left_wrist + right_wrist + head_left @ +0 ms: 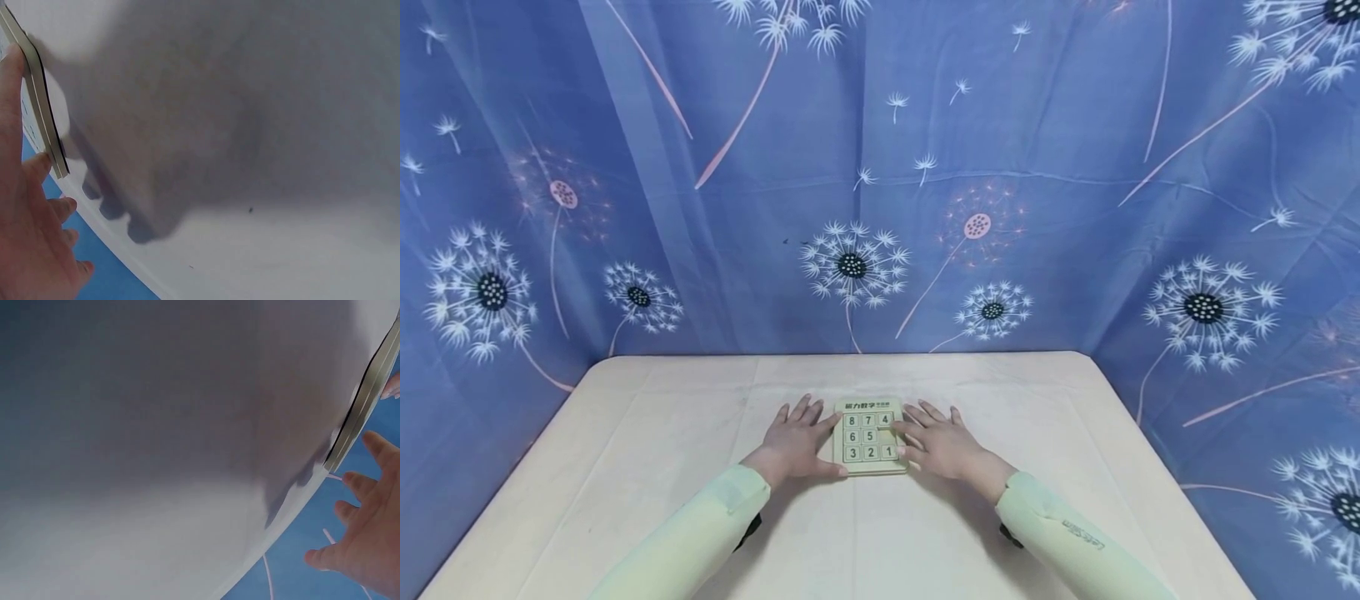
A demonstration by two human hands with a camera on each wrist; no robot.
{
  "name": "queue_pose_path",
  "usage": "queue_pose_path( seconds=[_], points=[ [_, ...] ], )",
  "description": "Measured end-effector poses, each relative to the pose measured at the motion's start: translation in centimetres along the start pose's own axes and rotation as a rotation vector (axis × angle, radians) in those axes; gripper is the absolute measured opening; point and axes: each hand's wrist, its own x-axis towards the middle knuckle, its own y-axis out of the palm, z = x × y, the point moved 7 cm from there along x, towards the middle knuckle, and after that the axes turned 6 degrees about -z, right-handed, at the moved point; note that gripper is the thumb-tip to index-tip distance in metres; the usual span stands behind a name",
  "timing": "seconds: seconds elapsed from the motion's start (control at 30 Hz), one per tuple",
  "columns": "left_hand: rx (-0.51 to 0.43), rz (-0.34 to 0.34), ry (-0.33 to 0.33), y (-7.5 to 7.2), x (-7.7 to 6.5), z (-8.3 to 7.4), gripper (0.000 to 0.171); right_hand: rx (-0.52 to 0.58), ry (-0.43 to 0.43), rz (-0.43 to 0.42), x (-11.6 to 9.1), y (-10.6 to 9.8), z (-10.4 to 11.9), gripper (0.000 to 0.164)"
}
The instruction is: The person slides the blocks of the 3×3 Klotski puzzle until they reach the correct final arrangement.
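A pale green number sliding puzzle [871,402] lies flat at the middle of the table, with dark lettering along its top. Its rows read 8 7 4, then 6 5 and a bare slot [886,440], then 3 2 1. Beside the left edge, my left hand [796,443] is spread, its index fingertip and thumb touching the frame. My right hand [946,443] lies spread at the right side, index fingertip by the 4 tile [885,420] and thumb by the 1 tile [889,452]. Both wrist views show the puzzle's side edge [45,103] close to the fingers.
A cream-coloured cloth covers the table [647,467]. Behind it and along both sides hangs a blue curtain [760,275] with dandelion prints. Pale green sleeves [692,533] cover both forearms, and the hands cast shadows on the cloth.
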Motion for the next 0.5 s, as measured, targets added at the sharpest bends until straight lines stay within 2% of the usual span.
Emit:
queue_pose_path(
  seconds=[0.5],
  points=[
    [0.009,0.009,-0.001,0.0,0.1,-0.1,0.1,0.034,-0.025,-0.01,-2.2,-0.9,0.8,0.053]
  ],
)
